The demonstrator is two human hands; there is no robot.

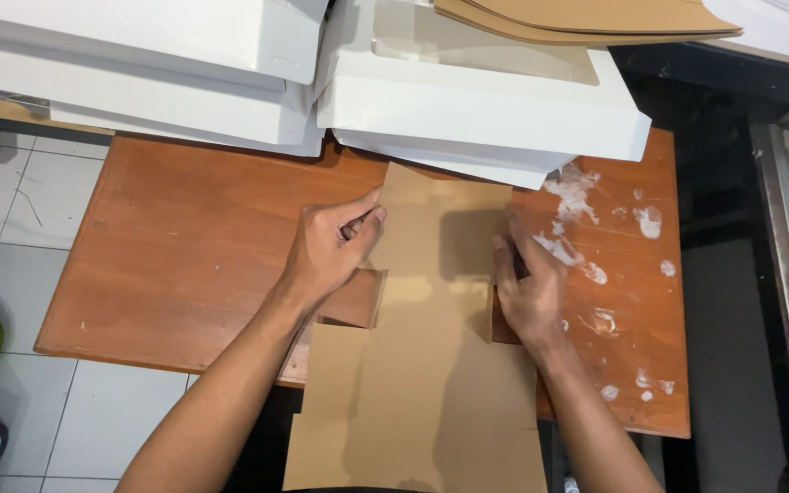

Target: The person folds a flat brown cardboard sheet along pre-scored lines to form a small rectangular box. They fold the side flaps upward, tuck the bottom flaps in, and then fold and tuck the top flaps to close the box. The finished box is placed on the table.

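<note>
A flat brown cardboard box blank [431, 365] lies on the reddish wooden table [184, 246], its near end hanging over the front edge. My left hand [331, 246] pinches the blank's left edge near its upper panel, fingers bent around a raised side flap. My right hand [527, 283] presses on the right edge of the same panel, fingers curled over that side flap. The upper panel between my hands reaches up to the white boxes.
Stacks of white folded boxes [477, 110], one with a clear window, fill the table's far side, with more at the left [139, 64]. Brown cardboard sheets [595, 18] rest on top. White smears [577, 196] mark the table's right part. Tiled floor lies left, a metal frame [783, 274] right.
</note>
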